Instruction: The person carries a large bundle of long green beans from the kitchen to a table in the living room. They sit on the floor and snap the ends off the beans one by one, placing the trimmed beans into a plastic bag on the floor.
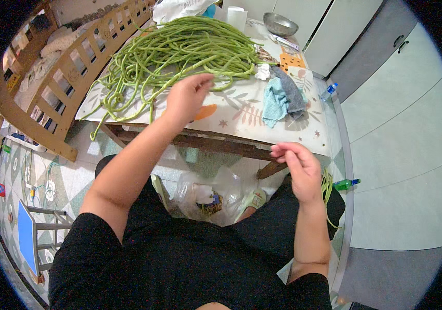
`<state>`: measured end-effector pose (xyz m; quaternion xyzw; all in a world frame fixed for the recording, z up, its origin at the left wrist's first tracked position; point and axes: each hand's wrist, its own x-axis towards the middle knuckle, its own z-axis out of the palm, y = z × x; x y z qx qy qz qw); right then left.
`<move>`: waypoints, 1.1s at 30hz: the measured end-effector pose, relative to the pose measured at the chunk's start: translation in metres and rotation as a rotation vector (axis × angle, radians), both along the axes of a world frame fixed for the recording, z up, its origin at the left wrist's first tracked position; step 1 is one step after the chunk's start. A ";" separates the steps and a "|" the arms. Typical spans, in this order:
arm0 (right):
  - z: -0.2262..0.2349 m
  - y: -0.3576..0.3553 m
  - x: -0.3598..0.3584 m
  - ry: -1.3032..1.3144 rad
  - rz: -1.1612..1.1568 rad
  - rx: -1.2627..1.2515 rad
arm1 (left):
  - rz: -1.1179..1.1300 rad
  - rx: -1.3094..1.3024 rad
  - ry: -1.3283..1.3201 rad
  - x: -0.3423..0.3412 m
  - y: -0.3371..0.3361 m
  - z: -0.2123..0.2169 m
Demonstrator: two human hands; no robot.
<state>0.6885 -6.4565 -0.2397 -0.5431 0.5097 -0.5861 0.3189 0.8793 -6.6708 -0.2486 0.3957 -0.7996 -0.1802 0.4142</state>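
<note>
A large heap of long green beans (179, 46) covers the far left part of the table, with loose ends trailing toward its front edge. My left hand (186, 98) hovers just in front of the heap. Its fingers are curled and a little blurred, so whether they grip anything is unclear. Lower and to the right, my right hand (301, 168) is near the table's front edge, fingertips and thumb drawn together. Nothing shows between them. Beside my right thigh, a smaller bunch of long green beans (327, 196) hangs down.
A light blue cloth (275, 103) and a grey cloth (296, 95) lie on the patterned tabletop (236, 124). Behind them are a metal bowl (280, 24) and a white cup (237, 18). Between my feet sits a clear plastic bag (190, 194). A blue-topped stool (27, 237) stands left.
</note>
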 end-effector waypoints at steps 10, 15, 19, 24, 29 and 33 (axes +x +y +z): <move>-0.039 -0.038 0.026 -0.812 0.216 0.309 | -0.518 1.571 0.793 0.021 0.130 -0.027; -0.045 -0.042 0.031 -0.786 0.222 0.525 | -0.631 1.682 0.819 0.019 0.133 -0.034; -0.053 -0.041 0.028 -0.801 0.208 0.415 | -0.696 1.728 0.789 0.016 0.140 -0.038; -0.052 -0.037 0.024 -0.621 0.019 0.226 | -0.784 1.860 0.576 0.026 0.146 -0.060; -0.054 -0.033 0.023 -0.549 -0.027 0.161 | -0.770 1.697 0.433 0.029 0.149 -0.070; -0.048 -0.038 0.026 -0.698 -0.164 0.053 | -0.664 1.504 0.085 0.036 0.148 -0.088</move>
